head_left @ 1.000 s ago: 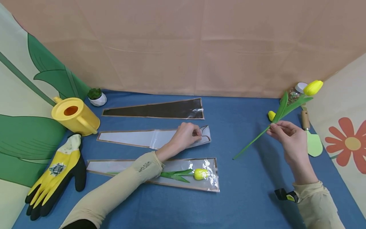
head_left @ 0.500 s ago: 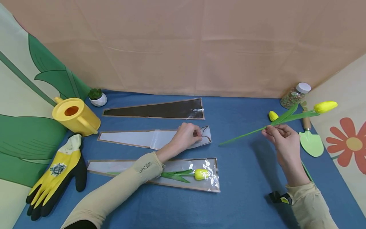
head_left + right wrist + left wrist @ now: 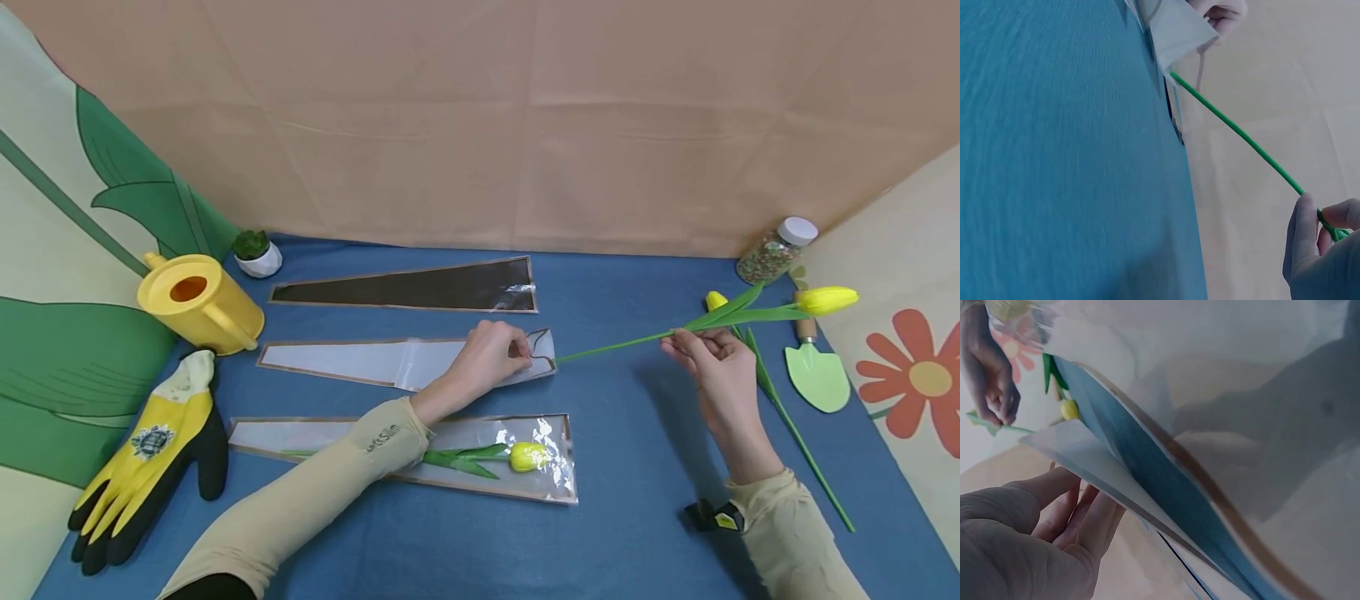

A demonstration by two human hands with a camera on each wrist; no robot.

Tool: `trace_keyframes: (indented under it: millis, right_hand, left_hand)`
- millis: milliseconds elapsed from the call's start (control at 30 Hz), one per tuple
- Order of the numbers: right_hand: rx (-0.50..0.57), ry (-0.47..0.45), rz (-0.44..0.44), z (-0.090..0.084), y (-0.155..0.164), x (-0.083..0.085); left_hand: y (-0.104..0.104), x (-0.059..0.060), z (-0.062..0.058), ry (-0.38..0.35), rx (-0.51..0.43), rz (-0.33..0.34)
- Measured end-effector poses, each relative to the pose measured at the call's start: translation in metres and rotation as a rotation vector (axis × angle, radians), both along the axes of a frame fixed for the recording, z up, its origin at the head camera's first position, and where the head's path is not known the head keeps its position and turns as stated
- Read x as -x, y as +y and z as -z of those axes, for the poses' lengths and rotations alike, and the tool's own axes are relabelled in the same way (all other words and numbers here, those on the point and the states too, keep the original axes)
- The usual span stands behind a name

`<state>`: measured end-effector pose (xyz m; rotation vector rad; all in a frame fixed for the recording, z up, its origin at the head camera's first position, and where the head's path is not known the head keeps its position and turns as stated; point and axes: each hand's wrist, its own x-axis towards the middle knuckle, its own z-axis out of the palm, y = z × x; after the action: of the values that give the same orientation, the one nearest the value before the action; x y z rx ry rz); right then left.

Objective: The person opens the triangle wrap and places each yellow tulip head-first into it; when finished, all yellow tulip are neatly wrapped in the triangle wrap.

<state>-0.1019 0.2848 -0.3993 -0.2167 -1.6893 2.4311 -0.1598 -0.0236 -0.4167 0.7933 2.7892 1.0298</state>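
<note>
Head view: the right hand (image 3: 712, 367) pinches a tulip (image 3: 750, 315) by its stem, holding it level above the blue worktop (image 3: 637, 467), bloom to the right, stem tip at the mouth of the middle sleeve (image 3: 405, 362). The left hand (image 3: 487, 358) pinches that sleeve's open end, lifting the upper flap. A nearer sleeve (image 3: 337, 437) already holds a tulip; a dark sleeve (image 3: 420, 287) lies farther back. Another tulip (image 3: 780, 400) lies just right of the hand.

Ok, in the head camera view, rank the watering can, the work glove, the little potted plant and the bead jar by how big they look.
Largest to smallest:
1. Work glove, though it lies nearest the camera.
2. Watering can.
3. Bead jar.
4. Potted plant, about the jar's size, so those two are unsure.
</note>
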Motion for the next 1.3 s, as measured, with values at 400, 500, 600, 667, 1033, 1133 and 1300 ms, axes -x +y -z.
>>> trace_keyframes:
  millis: [400,500,600,667,1033,1133,1300]
  right_hand:
    - [-0.043,-0.035,-0.030,0.007,-0.012,0.006]
    - [-0.042,-0.045,-0.036,0.010,-0.015,0.007]
    - [-0.040,-0.055,-0.055,0.013,-0.018,0.007]
    - [-0.044,-0.064,-0.070,0.014,-0.019,0.007]
    - [-0.131,-0.121,-0.104,0.023,-0.031,0.006]
    - [-0.121,-0.142,-0.114,0.025,-0.036,0.008]
    - [-0.099,-0.164,-0.139,0.026,-0.044,0.011]
  left_hand:
    - [0.001,0.001,-0.001,-0.001,-0.011,0.011]
    - [0.001,0.001,-0.002,0.004,-0.015,0.013]
    - [0.001,0.001,-0.001,0.008,-0.018,0.012]
    - [0.001,0.001,-0.001,0.008,-0.020,0.012]
    - [0.000,0.000,0.000,0.028,-0.021,0.013]
    - [0.000,0.000,-0.001,0.037,-0.020,0.013]
    - [-0.001,0.000,0.000,0.043,-0.023,0.009]
